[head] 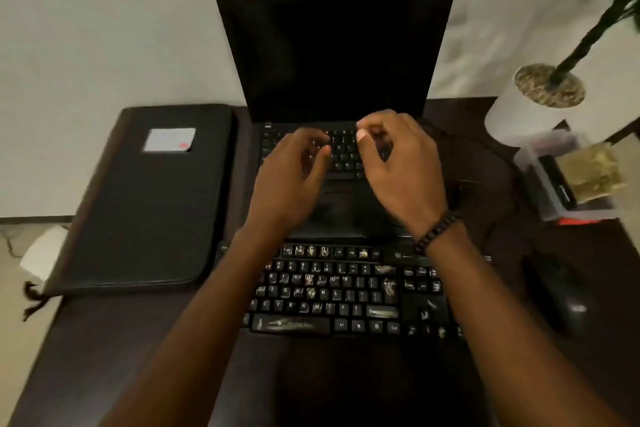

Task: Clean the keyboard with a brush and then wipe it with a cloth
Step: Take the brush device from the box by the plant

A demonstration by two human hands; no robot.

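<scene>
Head view of a dark desk [138,340] at the outset of a cleaning task. The external keyboard [332,291], its keycaps flecked with pale debris and worn marks, lies at the near centre of the desk, directly in front of an open laptop [336,55] with a dark screen. Both hands are raised above the laptop's own keys, not the external keyboard: the left hand [294,180] has its fingers loosely curled and holds nothing; the right hand [398,163], a beaded bracelet [436,230] at its wrist, also shows relaxed, curled fingers with nothing visibly between them, though motion blur limits certainty. No brush or cloth can be identified; a clear container [571,180] at the right, beside a potted plant [540,97], holds items too blurred to name. A zipped black folder [145,198] lies at the left. Judged step: fetching the brush. Good practice would be to brush row by row, sweeping debris off the keyboard away from the laptop.
</scene>
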